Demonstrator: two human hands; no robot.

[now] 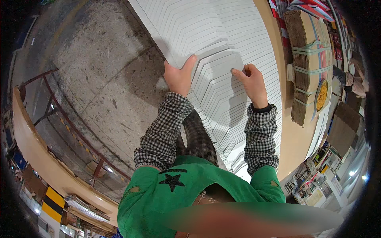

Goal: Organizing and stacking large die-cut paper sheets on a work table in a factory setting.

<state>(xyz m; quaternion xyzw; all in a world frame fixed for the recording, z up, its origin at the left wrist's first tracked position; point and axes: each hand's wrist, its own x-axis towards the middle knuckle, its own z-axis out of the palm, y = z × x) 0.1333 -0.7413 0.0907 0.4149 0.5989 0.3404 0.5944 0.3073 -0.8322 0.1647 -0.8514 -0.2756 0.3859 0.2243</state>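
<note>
White paper or card sheets (220,73) lie overlapped in a long fan, their angled edges showing as steps. A thicker bundle of them stands out between my hands. At its left edge is my left hand (179,78), thumb resting against the sheets and spread away from the forefinger; the other fingers are hidden. On the right side, my right hand (254,84) is closed, with its thumb at the bundle's right edge and its forefinger bent. What lies under its fingers is partly hidden. Both forearms wear black-and-white checked sleeves.
The sheets rest on a tan table (284,131). To the right stands a strapped bundle of brown cardboard (299,71), with red and white printed packaging (311,8) behind it. Left is a concrete floor (107,67) and a dark red metal rail (73,129) beside another curved tan surface (35,135).
</note>
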